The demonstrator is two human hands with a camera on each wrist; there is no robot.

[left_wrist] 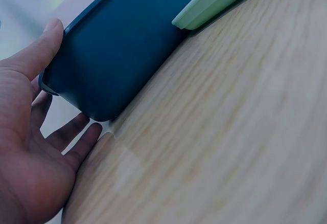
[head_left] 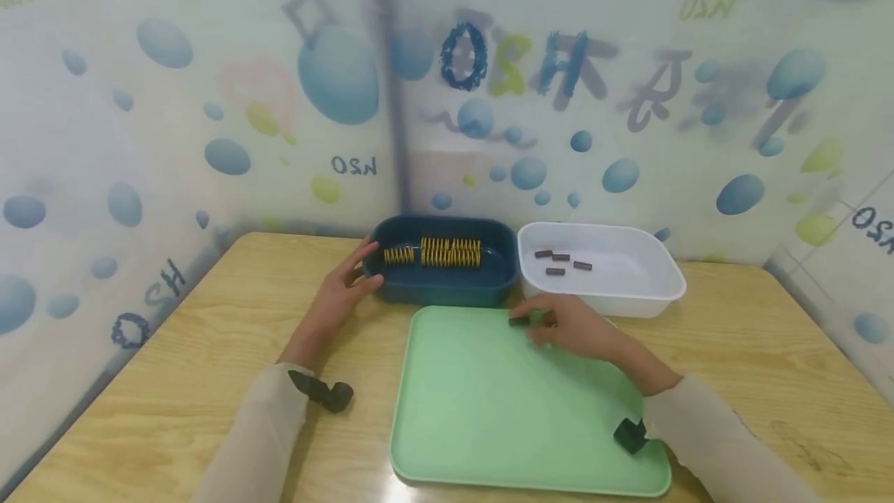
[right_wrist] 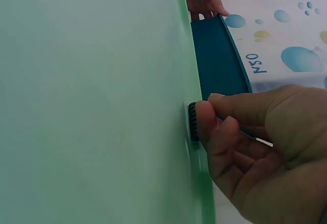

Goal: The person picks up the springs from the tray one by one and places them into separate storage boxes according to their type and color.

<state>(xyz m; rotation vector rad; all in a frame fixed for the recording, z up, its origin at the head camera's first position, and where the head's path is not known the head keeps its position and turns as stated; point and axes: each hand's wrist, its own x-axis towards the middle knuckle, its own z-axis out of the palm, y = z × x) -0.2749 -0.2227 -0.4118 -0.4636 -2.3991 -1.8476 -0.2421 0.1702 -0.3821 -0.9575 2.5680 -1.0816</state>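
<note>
My left hand (head_left: 344, 289) holds the left end of a dark blue container (left_wrist: 117, 45), thumb and fingers spread around its rim and side. Inside lie several gold coil springs (head_left: 450, 253), most in a close block and some apart at the left. At the far edge of a green tray (head_left: 517, 410), my right hand (head_left: 569, 324) has its fingertips at a small dark coil spring (right_wrist: 193, 121). The index finger is bent against the spring and partly covers it. Several dark springs (head_left: 561, 258) lie loose in the white container (head_left: 628, 305), just behind this hand.
The blue and white containers stand side by side at the back of the wooden table (head_left: 335, 441), near the patterned wall (head_left: 265, 99). The green tray lies in front of them. A dark wrist camera (head_left: 328, 393) is on the left sleeve, another (head_left: 631, 435) on the right.
</note>
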